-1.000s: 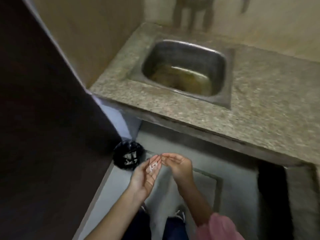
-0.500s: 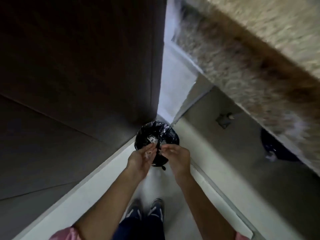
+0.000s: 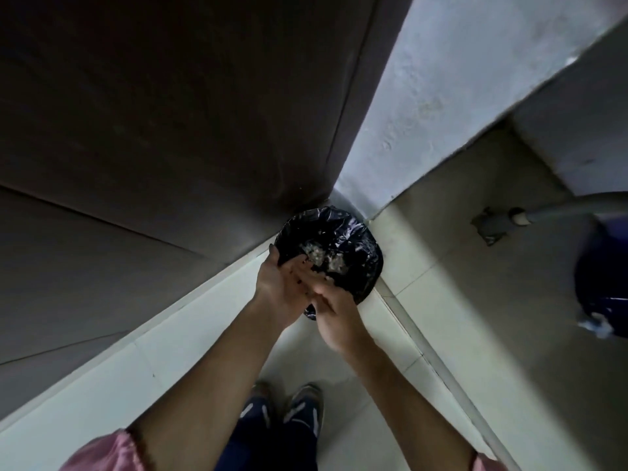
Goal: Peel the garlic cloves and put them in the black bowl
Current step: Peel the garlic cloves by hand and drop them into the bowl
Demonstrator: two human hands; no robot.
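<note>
In the far corner of the floor, between a dark panel (image 3: 163,124) and a pale wall (image 3: 435,96), stands a bin with a black bag (image 3: 363,239). Pale scraps (image 3: 321,258) lie inside it. Both hands are over its near rim. The left hand (image 3: 278,283) is flat and tilted with straight fingers. The right hand (image 3: 336,314) lays straight fingers on the left palm and holds nothing.

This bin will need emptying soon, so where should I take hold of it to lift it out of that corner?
Probably the rim of the bin, from above at its right edge, which faces open floor. The far side sits tucked against the wall and dark panel, and the left hand and right hand cover the near edge. Pinch rim and liner together.
</note>
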